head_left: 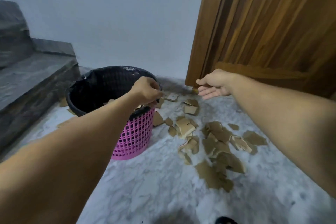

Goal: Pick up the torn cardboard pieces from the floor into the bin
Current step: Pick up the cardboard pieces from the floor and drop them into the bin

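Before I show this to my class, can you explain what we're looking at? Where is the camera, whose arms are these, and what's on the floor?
There is one picture, taken by a wide-angle camera worn on a person's head, looking forward and down. That is why two bare arms stretch away from the bottom corners. No machine is involved.

The left hand is at the near rim of a pink plastic bin lined with a black bag, its fingers closed at the liner's edge; whether it pinches the liner or a scrap is unclear. A few brown scraps already lie inside. The right hand is open and empty, reaching out above the floor near a wooden door.

Torn cardboard pieces lie scattered over the white marble floor, mostly right of the bin. Dark stone steps rise on the left.
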The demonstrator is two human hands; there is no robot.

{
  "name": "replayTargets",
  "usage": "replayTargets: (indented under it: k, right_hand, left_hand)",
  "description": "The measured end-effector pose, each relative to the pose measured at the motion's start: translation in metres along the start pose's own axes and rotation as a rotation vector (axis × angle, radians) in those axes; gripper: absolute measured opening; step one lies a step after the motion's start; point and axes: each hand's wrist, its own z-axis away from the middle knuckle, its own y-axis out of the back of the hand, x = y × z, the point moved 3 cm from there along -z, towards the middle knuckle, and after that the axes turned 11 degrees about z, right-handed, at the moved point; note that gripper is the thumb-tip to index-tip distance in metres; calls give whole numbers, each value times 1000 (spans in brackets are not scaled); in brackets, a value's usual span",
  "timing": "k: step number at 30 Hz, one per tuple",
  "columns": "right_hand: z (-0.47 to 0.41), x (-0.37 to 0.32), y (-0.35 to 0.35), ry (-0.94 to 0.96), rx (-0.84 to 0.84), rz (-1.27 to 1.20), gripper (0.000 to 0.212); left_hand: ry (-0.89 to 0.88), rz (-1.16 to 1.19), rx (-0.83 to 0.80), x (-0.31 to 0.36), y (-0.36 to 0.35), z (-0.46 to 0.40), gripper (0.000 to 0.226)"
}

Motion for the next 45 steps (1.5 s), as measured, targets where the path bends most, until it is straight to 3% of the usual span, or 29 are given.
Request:
replayTargets:
  k: [3, 7, 10, 14, 19, 22, 26, 30, 32, 35, 40, 45]
  right_hand:
    - [-15, 56, 24, -82, 12, 35, 36]
    - [-41, 137, 38, -197, -37, 106, 38]
    - [-60, 205, 39, -265, -52, 205, 31]
    - [-76, 282, 23, -325, -144, 326, 26]
    - [-101, 341, -2, -228, -120, 696, 32]
    - [-110, 361, -18, -144, -76, 707, 27]
    - [-119, 382, -36, -168, -16, 707, 77]
    - [-133, 391, -42, -182, -10, 818, 66]
    - [-147, 390, -37, -140, -41, 771, 70]
    - [-168, 376, -24, -37, -26, 807, 55]
    - [-204, 349, -4, 36, 22, 918, 60]
    - [-241, 335, 6, 57, 1, 870, 57]
  left_hand:
    - [40, -32, -186, -2, -66, -15, 30]
    - [131, -133, -317, -30, -137, -36, 45]
    - [149, -357, -431, -56, -187, -48, 55]
    - [76, -708, -587, -106, -248, -49, 92]
    - [136, -809, -648, -174, -309, -35, 145]
    - [127, -837, -690, -195, -334, -25, 151]
    - [103, -928, -646, -211, -345, -23, 157]
    - [165, -870, -537, -213, -345, -45, 160]
    - [140, -884, -493, -205, -341, -57, 151]
    - [93, -855, -413, -195, -339, -75, 140]
    - [106, -852, -334, -196, -341, -101, 123]
    - [103, -909, -318, -195, -332, -140, 140]
